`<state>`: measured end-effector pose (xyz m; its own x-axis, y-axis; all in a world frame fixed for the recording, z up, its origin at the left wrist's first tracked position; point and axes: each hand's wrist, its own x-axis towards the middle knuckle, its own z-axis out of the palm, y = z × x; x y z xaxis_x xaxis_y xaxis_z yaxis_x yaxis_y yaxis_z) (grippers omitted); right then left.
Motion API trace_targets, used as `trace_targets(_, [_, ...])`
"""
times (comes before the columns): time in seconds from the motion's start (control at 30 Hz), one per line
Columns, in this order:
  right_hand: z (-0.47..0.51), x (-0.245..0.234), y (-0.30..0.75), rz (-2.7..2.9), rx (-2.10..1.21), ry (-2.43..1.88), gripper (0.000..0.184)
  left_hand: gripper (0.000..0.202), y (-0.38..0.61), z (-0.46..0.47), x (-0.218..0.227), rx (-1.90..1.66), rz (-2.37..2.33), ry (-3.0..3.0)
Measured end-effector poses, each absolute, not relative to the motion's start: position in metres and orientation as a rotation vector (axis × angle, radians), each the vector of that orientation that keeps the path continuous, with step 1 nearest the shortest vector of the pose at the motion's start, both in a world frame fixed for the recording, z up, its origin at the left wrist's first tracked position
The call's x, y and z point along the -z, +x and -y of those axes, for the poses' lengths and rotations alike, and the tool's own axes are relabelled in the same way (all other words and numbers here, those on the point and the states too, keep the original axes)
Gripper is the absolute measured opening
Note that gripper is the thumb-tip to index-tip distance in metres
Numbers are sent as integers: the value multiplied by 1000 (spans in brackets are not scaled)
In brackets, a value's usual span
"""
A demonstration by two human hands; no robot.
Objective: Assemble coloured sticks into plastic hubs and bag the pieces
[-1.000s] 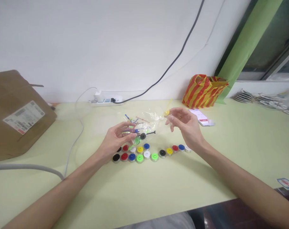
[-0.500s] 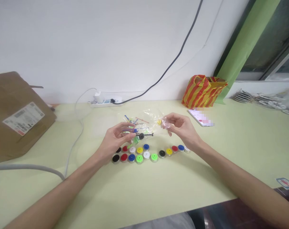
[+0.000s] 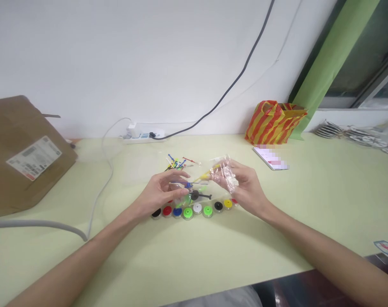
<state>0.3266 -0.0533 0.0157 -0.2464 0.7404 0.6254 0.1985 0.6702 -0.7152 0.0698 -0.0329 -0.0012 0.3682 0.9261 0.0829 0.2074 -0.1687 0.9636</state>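
Standing back from it, I see a pale green bench [image 3: 85, 264] running along a white wall, with a brown cardboard parcel [image 3: 24, 149] bearing a shipping label at its far left. A white power strip [image 3: 142, 136] sits against the wall, and a red-and-yellow striped plastic bag [image 3: 273, 123] stands further right beside a phone [image 3: 270, 157], its screen blurred. Nearer the person, a row of round coloured discs [image 3: 187, 212] crosses the bench, partly hidden behind both hands. Beyond that row lies a small scatter of coloured sticks [image 3: 176, 162], well clear of the parcel.

A yellow pointed stick [image 3: 206, 173] juts out of a crumpled clear plastic bag [image 3: 224, 174], its long axis slanting left and slightly down toward the other hand. The right hand [image 3: 246, 187] has its fingers bunched around that bag, pinching it. The left hand [image 3: 160, 192] is half open with its fingers curled, just above the discs. A black-hubbed rod [image 3: 196, 195] sits right beside its fingertips, pointing right, but I cannot tell whether that hand is gripping it.
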Motion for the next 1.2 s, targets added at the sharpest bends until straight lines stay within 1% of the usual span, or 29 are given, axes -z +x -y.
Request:
trace_targets(0.1, [53,-18,329,1850,-551,-710,24,41,68,32,-1,-976,-1059,1644])
trace_targets(0.23, [49,-19,335,1757,-530,-783,7,41,68,33,-1,-989,-1069,1620])
trace_targets(0.37, [44,-19,340,1827,-579,-849,18,44,70,33,0,-999,-1057,1603])
trace_targets(0.47, [43,-19,340,1888,-580,-861,16,47,71,34,-2,-1018,-1020,1602])
trace_targets(0.7, [54,-8,329,1681,-505,-889,33,52,77,43,-7,-906,-939,1588])
trace_targets(0.77, [56,-2,326,1698,-474,-867,32,49,80,47,-8,-888,-920,1588])
trace_targets(0.87, [56,-1,324,1790,-465,-816,18,39,83,50,-7,-911,-908,1579])
trace_targets(0.9, [54,-3,325,1807,-473,-790,16,37,83,50,-6,-937,-920,1565])
trace_targets(1.0, [39,-8,337,1707,-450,-785,20,37,83,48,-5,-1040,-988,1483])
trace_targets(1.07, [20,-6,353,1634,-393,-883,21,40,81,44,-5,-1124,-1018,1399])
trace_targets(1.13, [-3,3,373,1695,-341,-1048,24,43,80,41,-6,-1221,-1014,1286])
trace_targets(1.2, [-25,17,392,1839,-285,-1248,33,46,78,37,-9,-1283,-1008,1161])
